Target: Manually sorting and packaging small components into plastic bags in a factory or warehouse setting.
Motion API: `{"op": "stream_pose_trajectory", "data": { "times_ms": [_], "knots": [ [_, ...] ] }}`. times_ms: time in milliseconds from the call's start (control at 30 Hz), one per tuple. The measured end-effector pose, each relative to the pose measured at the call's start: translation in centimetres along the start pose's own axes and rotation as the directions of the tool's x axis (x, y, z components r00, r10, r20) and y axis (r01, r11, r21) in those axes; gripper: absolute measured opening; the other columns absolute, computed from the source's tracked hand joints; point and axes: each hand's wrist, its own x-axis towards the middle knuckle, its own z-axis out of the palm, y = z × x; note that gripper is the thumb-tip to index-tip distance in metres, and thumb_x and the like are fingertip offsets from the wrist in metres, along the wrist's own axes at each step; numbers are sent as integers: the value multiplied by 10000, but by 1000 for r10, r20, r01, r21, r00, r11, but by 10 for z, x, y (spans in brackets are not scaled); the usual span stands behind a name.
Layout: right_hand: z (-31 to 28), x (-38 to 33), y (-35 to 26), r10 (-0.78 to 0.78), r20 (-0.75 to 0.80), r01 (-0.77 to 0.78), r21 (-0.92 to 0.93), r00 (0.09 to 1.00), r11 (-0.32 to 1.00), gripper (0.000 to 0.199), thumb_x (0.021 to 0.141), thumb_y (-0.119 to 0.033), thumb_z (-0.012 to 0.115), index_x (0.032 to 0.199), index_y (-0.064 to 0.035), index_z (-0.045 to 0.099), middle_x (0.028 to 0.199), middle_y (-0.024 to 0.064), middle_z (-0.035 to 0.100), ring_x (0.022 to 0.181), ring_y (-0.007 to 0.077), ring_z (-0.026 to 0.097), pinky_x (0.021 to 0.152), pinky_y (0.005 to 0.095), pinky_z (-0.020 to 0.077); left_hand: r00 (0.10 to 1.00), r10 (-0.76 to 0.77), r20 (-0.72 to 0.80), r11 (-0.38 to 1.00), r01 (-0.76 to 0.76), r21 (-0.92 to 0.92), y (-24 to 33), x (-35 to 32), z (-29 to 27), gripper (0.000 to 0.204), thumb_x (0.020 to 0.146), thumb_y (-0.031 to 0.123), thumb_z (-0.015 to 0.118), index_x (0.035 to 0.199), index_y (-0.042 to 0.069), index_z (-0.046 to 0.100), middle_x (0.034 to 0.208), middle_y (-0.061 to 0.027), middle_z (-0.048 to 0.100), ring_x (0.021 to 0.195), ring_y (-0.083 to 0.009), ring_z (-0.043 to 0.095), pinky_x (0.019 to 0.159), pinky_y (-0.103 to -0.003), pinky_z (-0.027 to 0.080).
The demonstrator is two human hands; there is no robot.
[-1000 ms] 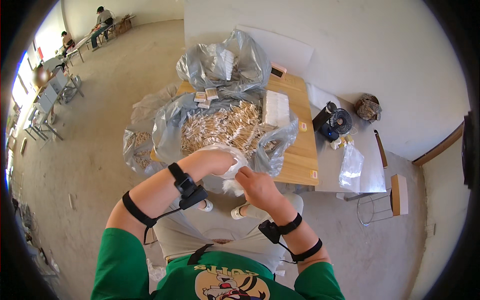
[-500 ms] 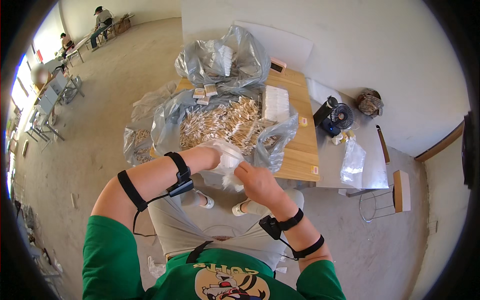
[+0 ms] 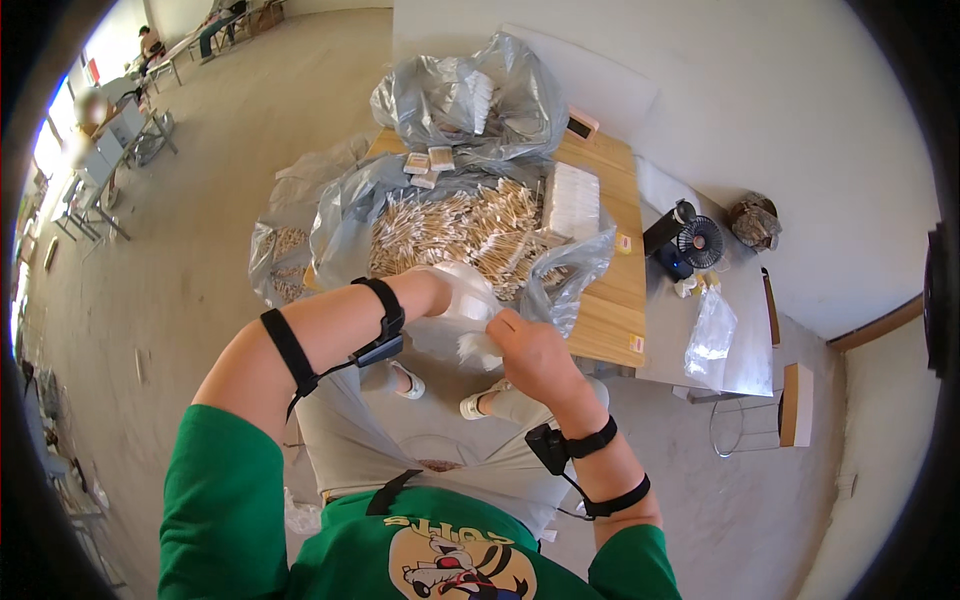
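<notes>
In front of my body, at the near edge of the table, is a thin translucent white plastic bag (image 3: 466, 300). My left hand (image 3: 438, 290) reaches into or behind it, its fingers hidden by the plastic. My right hand (image 3: 535, 352) is closed, pinching the bag's right edge, with a crumpled white part hanging just below. Just beyond the hands, a heap of cotton swabs (image 3: 455, 232) lies on an opened grey plastic sack (image 3: 340, 222). A block of white packs (image 3: 572, 200) stands at the heap's right, and a few small swab packs (image 3: 430, 162) lie behind it.
Another grey sack (image 3: 540, 95) with white packs stands at the back of the wooden table (image 3: 612, 290). To the right, a metal side table (image 3: 660, 350) bears a small black fan (image 3: 699, 241) and a clear bag (image 3: 711, 335). A stool (image 3: 795, 405) stands beyond.
The view has shifted, so the table sits slightly farther right. My right hand has moved slightly away from my left, and the plastic bag looks more spread between them.
</notes>
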Motion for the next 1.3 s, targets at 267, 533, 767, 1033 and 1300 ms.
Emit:
{"op": "stream_pose_trajectory", "data": {
  "times_ms": [267, 533, 767, 1033, 1300],
  "knots": [
    [-1, 4, 0, -13, -9, 13, 8, 1000, 1000, 242, 646, 60, 550, 850, -57, 494, 828, 106, 516, 615, 334, 562, 511, 420, 447, 979, -41, -201, 975, -5, -223, -55, 91, 83, 355, 889, 298, 481, 1137, 94, 633, 1195, -125, 601, 1105, -284, 558, 902, -363, 434],
    [-10, 3, -8, 28, 43, -29, 26, 999, 999, 232, 662, 57, 539, 864, -53, 507, 905, 99, 546, 657, 340, 581, 533, 423, 463, 973, -56, -225, 983, 14, -184, -49, 101, 87, 356, 920, 299, 424, 1107, 97, 651, 1142, -118, 626, 1027, -317, 593, 860, -412, 459],
    [-45, 5, -7, 152, -26, -141, 252, 988, 957, 308, 670, 54, 573, 957, -59, 561, 960, 126, 589, 808, 359, 599, 653, 395, 495, 976, -94, -195, 988, 67, -142, -35, 56, 44, 231, 833, 108, 535, 1016, 67, 669, 1069, -132, 646, 997, -304, 611, 821, -398, 490],
    [-55, 25, -14, 399, -183, -263, 502, 899, 824, 184, 799, -5, 632, 968, -31, 563, 823, 83, 601, 735, 147, 552, 654, 275, 447, 912, 43, -407, 960, -151, -237, -43, -7, 29, 271, 788, 73, 565, 1057, 67, 591, 937, -164, 645, 902, -347, 612, 756, -432, 473],
    [-47, 19, 6, 564, -357, -216, 671, 744, 709, 197, 833, -95, 668, 979, -18, 560, 832, 29, 591, 776, 90, 510, 690, 247, 437, 319, -662, -678, 708, -32, -705, 3, -75, 70, 387, 826, 353, 639, 958, 2, 543, 695, -154, 602, 683, -359, 613, 593, -420, 464]
  ]
}}
